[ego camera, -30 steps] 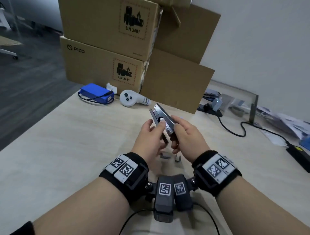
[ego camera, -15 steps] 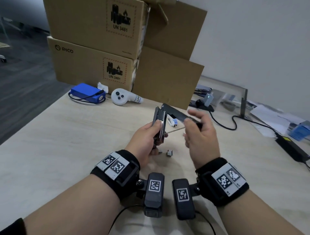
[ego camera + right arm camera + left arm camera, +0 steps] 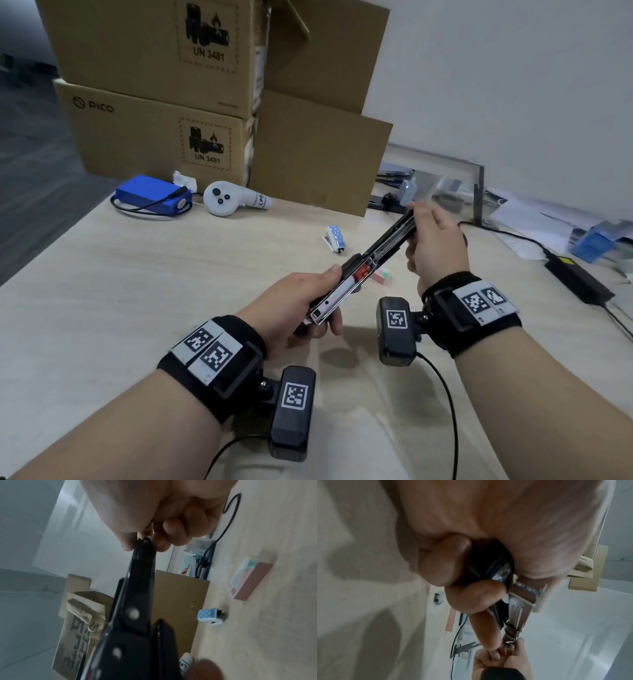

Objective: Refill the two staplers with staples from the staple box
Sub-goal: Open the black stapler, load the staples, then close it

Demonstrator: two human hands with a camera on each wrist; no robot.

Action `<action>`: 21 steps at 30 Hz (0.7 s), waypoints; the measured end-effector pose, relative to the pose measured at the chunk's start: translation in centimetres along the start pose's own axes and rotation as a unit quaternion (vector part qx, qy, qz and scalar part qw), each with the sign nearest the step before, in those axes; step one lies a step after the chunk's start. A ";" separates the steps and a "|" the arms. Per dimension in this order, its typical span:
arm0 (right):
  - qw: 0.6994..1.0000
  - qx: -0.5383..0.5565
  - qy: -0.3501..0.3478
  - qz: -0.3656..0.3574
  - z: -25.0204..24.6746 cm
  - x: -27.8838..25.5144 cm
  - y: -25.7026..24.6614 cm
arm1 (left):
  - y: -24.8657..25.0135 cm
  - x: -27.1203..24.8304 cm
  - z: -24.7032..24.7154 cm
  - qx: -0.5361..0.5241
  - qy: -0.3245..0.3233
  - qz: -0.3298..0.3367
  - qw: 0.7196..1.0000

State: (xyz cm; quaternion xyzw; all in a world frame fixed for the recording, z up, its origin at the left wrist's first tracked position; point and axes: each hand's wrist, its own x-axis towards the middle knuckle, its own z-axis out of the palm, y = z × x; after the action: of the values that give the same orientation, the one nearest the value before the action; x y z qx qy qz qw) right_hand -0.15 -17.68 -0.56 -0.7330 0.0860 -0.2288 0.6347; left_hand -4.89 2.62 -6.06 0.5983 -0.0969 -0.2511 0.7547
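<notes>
So the black stapler [image 3: 363,272] is up in the air over the tabletop [image 3: 137,291], swung fully open so the top arm and the base make one long diagonal line. You can see the silver staple channel and the little red pusher block near the hinge in the head view. Looks to me like this is the "open it up and check the magazine" step, with no strip loaded yet as far as I can tell (the channel is a bit blurry, so not 100% sure).

The left hand [image 3: 298,308] has its grip wrapped around the near end, fingers curled underneath and thumb on top. The right hand [image 3: 435,240] pinches the far tip of the opened arm between thumb and fingers, a narrow fingertip grip; the right wrist view shows that pretty clearly. Both forearms come in from the bottom of the view, the right hand raised higher and further out than the left.

Next move, I'd guess: the right hand has to let go and fetch a strip from the staple box [image 3: 248,578], which lies flat on the tabletop just below the stapler. The left needs to hold the channel level and facing up so the strip drops in.

The second one, a small blue polka-dot stapler [image 3: 335,238], sits on the tabletop a bit further back, untouched.
</notes>
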 end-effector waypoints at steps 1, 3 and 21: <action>1.000 0.005 -0.009 0.022 -0.1 -0.2 0.4 | -0.1 0.0 0.0 -0.005 -0.002 0.004 1.000; 0.998 0.003 -0.031 0.056 -0.2 -0.6 1.2 | -0.1 -0.1 -0.1 -0.010 -0.007 0.010 1.000; 0.893 -0.284 -0.331 -0.107 3.6 -5.2 3.8 | 1.1 0.3 -0.3 -0.193 0.164 0.087 0.963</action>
State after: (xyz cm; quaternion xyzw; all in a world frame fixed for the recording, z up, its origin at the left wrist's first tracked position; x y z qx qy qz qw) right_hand -2.52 -12.98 -5.78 -0.9202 -0.1467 -0.0047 0.3629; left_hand -4.20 2.94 -5.17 0.4636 0.0272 -0.0970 0.8803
